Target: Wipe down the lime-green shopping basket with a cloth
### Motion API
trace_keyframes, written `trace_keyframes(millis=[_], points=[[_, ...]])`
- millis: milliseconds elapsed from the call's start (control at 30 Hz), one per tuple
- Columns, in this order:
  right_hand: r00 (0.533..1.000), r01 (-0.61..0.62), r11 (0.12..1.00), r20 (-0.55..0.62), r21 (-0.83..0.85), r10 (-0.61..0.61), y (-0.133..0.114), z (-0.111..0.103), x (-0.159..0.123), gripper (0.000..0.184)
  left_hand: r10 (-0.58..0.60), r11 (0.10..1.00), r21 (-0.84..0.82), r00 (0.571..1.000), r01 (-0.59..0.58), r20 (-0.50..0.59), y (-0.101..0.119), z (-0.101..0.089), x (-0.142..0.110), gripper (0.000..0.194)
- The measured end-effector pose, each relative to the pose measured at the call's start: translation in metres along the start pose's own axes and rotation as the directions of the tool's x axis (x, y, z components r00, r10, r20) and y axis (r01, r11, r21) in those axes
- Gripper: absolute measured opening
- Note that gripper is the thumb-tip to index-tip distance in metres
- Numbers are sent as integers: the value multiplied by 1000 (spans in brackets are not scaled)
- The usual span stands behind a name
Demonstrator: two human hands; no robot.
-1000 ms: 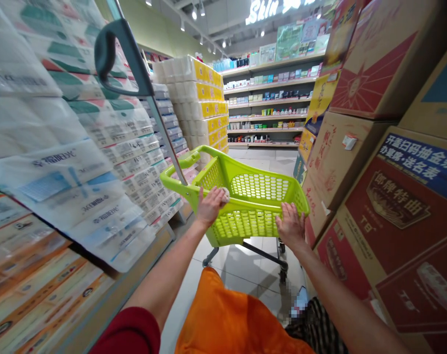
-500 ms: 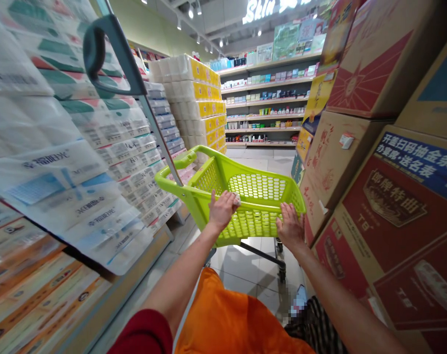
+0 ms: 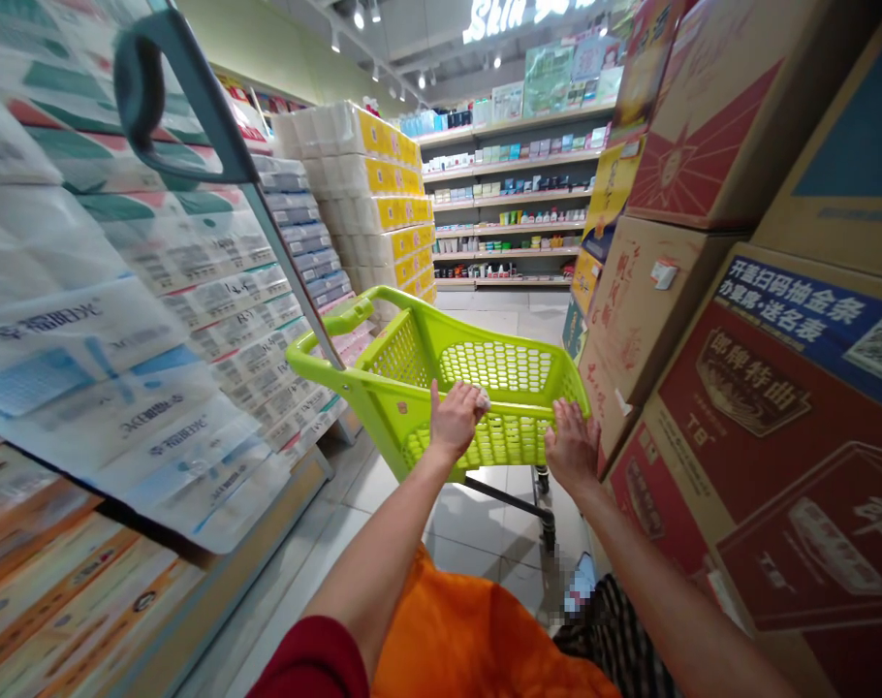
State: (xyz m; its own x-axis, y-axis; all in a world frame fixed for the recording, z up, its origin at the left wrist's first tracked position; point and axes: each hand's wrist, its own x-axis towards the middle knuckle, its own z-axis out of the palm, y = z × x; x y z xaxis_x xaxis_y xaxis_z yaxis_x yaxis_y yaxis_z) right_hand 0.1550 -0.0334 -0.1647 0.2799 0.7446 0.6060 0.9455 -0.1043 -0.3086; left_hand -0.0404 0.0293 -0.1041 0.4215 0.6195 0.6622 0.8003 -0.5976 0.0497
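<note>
A lime-green plastic shopping cart [image 3: 383, 364] stands in a narrow aisle, its basket empty and its tall grey handle [image 3: 150, 97] rising at the upper left. My left hand [image 3: 456, 419] is closed on the cart's near rim, with a small white wad of cloth or paper under the fingers. My right hand [image 3: 572, 446] lies with fingers stretched on the rim's right corner, close to the cardboard boxes.
Stacked tissue packs [image 3: 194, 281] fill the left shelving. Yellow-labelled paper rolls [image 3: 372, 194] stand further back. Large red and brown cartons [image 3: 739, 388] wall the right side. Product shelves [image 3: 514, 194] cross the far end. Tiled floor [image 3: 499, 315] runs ahead.
My left hand has slid to the right along the cart's near rim. The cart has swung a little to the left in view. My right hand has stayed at the right corner.
</note>
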Motion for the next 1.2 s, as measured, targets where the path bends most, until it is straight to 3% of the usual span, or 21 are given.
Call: trace_keyframes(millis=[67,133,233,300,367,433,533,600,667,800,900,967,1033,1133,1200], points=[[1000,-16,1000,13,-3,16,3,-2,1,45,20,1000,-10,1000,-20,14,5,-1,2,26],[999,-39,999,16,5,39,5,-3,1,45,-1,1000,21,1000,1,6,-14,-15,2,26],[998,-65,997,9,29,64,4,-2,2,47,-113,988,102,992,119,-63,-53,-40,-2,27],[997,-75,996,6,39,75,3,-1,1,48,-137,982,120,988,145,-76,-61,-43,-4,28],[997,-71,996,4,47,71,2,0,0,47,-101,990,91,994,104,-31,-45,-31,-3,28],[999,-30,997,-11,74,31,-2,-1,-2,46,-45,999,29,998,44,37,-14,-11,0,29],[991,127,976,-61,177,-118,-17,-4,-3,45,1,999,-48,992,5,128,30,11,9,31],[970,241,940,-79,243,-228,-35,-5,-2,45,21,998,-61,978,-9,205,40,12,13,37],[957,290,922,-57,258,-285,-57,-3,2,42,4,1000,-19,962,1,272,32,3,11,48],[966,255,949,-9,186,-258,-100,8,13,39,-56,990,140,933,6,354,-4,-26,-3,71],[972,236,959,-50,157,-231,-109,17,20,33,-65,978,210,923,-18,378,-19,-36,-11,76],[967,249,957,-87,149,-238,-94,20,23,31,-79,973,231,922,-11,378,-20,-35,-13,77],[966,242,961,-129,135,-225,-59,18,23,31,-95,971,237,921,2,378,-17,-31,-14,78],[977,132,986,-184,106,-111,8,9,22,30,-106,973,232,918,16,381,-13,-27,-12,75],[974,48,989,-228,138,-15,36,5,20,30,-115,973,231,918,26,380,-11,-26,-12,73]])
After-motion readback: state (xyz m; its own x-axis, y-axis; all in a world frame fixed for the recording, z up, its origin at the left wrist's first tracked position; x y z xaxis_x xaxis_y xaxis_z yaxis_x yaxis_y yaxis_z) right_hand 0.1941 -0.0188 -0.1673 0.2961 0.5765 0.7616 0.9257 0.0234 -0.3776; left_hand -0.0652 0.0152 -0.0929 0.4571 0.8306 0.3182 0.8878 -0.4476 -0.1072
